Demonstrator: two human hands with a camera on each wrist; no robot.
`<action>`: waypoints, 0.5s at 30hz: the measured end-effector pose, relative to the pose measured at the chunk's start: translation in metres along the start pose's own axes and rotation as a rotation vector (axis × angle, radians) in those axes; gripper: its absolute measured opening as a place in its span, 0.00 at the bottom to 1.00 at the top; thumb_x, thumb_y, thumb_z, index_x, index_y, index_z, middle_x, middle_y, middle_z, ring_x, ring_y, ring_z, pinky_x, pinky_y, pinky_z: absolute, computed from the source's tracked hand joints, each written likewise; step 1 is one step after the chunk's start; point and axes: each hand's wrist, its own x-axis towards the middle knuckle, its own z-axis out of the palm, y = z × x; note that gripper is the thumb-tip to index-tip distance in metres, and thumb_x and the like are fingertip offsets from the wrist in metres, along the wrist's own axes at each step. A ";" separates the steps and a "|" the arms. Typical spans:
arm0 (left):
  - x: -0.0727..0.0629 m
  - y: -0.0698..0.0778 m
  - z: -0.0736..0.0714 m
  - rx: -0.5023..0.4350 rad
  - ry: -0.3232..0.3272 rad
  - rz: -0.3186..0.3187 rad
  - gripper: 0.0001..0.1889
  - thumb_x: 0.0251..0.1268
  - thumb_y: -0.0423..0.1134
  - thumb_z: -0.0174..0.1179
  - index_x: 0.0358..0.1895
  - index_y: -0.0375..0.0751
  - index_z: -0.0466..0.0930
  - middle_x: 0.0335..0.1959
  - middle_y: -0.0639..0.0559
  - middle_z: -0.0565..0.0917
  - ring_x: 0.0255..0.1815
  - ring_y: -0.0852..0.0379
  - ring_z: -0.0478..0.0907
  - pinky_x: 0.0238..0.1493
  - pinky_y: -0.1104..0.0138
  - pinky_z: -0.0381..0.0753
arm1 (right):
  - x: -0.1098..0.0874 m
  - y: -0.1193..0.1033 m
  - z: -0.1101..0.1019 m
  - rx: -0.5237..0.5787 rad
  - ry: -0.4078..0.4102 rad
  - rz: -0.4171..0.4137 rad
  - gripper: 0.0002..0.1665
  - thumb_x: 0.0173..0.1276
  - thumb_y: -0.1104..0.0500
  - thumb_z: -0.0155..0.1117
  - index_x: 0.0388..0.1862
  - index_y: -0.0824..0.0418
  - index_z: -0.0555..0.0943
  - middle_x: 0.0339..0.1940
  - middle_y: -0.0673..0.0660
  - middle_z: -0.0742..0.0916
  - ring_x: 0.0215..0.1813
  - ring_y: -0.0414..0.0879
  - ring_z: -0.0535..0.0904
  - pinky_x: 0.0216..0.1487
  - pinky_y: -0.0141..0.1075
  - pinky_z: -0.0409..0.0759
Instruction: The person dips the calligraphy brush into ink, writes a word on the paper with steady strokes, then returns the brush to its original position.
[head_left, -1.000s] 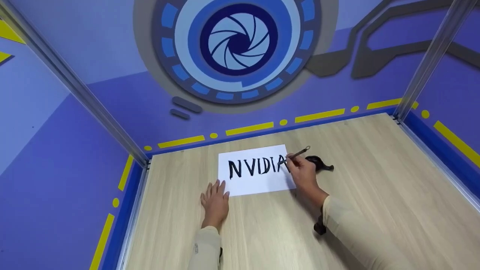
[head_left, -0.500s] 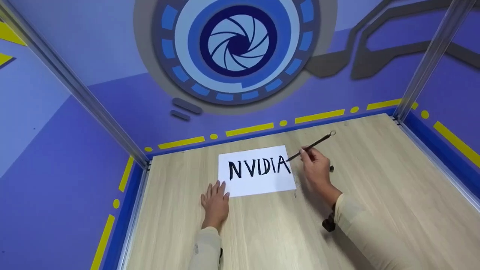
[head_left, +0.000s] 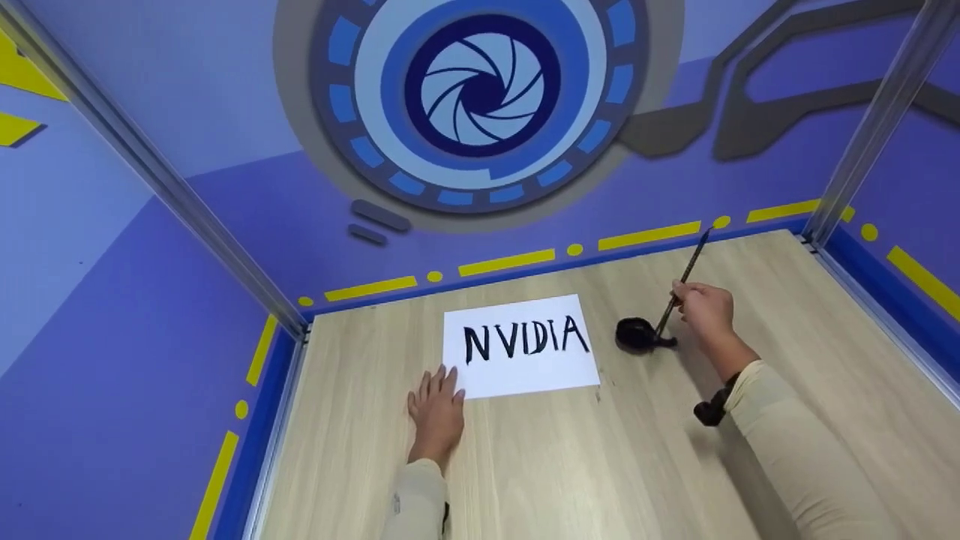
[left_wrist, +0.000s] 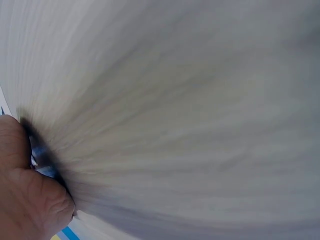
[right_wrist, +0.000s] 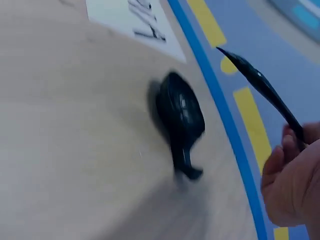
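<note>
My right hand (head_left: 705, 307) pinches a dark writing brush (head_left: 684, 281) by its shaft. In the right wrist view the brush's pointed black tip (right_wrist: 245, 67) is raised, apart from a small black ink dish (right_wrist: 182, 112) with a short curved handle. Seen from the head, the brush's lower end overlaps that handle. My left hand (head_left: 436, 414) lies flat on the table with its fingertips at the lower left corner of a white sheet of paper (head_left: 525, 379). Black brushed letters (head_left: 525, 339) reading NVIDIA run across the sheet.
The pale wood table (head_left: 525, 465) ends at a blue and purple back wall (head_left: 247, 217) with yellow dashes along its base. Metal posts (head_left: 180, 195) stand at the corners. Small dark smudges (head_left: 598, 394) mark the table just off the sheet's lower right corner.
My right hand has moved right, off the paper and past the ink dish, and the brush has swung more upright. The dish now shows fully. My left hand stays at the sheet's corner.
</note>
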 end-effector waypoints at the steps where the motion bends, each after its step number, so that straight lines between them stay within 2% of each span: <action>1: 0.000 0.000 0.000 0.004 0.000 -0.004 0.28 0.87 0.47 0.50 0.84 0.49 0.64 0.88 0.45 0.61 0.91 0.35 0.47 0.85 0.29 0.38 | 0.004 0.001 -0.004 -0.016 -0.045 0.019 0.23 0.82 0.45 0.60 0.51 0.63 0.88 0.26 0.38 0.84 0.37 0.38 0.80 0.41 0.32 0.83; 4: 0.000 -0.001 0.000 0.007 0.016 0.005 0.28 0.86 0.47 0.51 0.83 0.48 0.65 0.88 0.45 0.62 0.90 0.35 0.49 0.85 0.28 0.40 | 0.016 0.005 -0.010 -0.075 -0.151 0.054 0.20 0.83 0.46 0.59 0.44 0.60 0.88 0.27 0.40 0.84 0.39 0.40 0.80 0.47 0.36 0.84; 8: 0.001 -0.003 0.001 -0.015 0.032 0.017 0.28 0.86 0.46 0.51 0.83 0.48 0.66 0.87 0.44 0.62 0.90 0.34 0.49 0.84 0.28 0.40 | 0.027 0.012 -0.010 -0.137 -0.231 0.115 0.18 0.83 0.48 0.57 0.45 0.61 0.85 0.27 0.39 0.83 0.40 0.41 0.79 0.48 0.36 0.80; 10: 0.000 -0.001 0.000 -0.015 0.032 0.021 0.28 0.86 0.46 0.51 0.83 0.47 0.66 0.87 0.44 0.63 0.90 0.34 0.49 0.84 0.27 0.40 | 0.030 0.017 -0.009 -0.125 -0.252 0.160 0.18 0.83 0.50 0.56 0.48 0.63 0.85 0.26 0.39 0.83 0.40 0.41 0.79 0.50 0.36 0.79; 15: -0.001 -0.002 0.003 -0.015 0.038 0.023 0.28 0.86 0.46 0.50 0.83 0.48 0.66 0.87 0.44 0.63 0.90 0.34 0.49 0.85 0.28 0.40 | 0.033 0.023 -0.008 -0.069 -0.304 0.244 0.15 0.82 0.54 0.56 0.42 0.61 0.86 0.23 0.41 0.83 0.34 0.40 0.78 0.45 0.35 0.78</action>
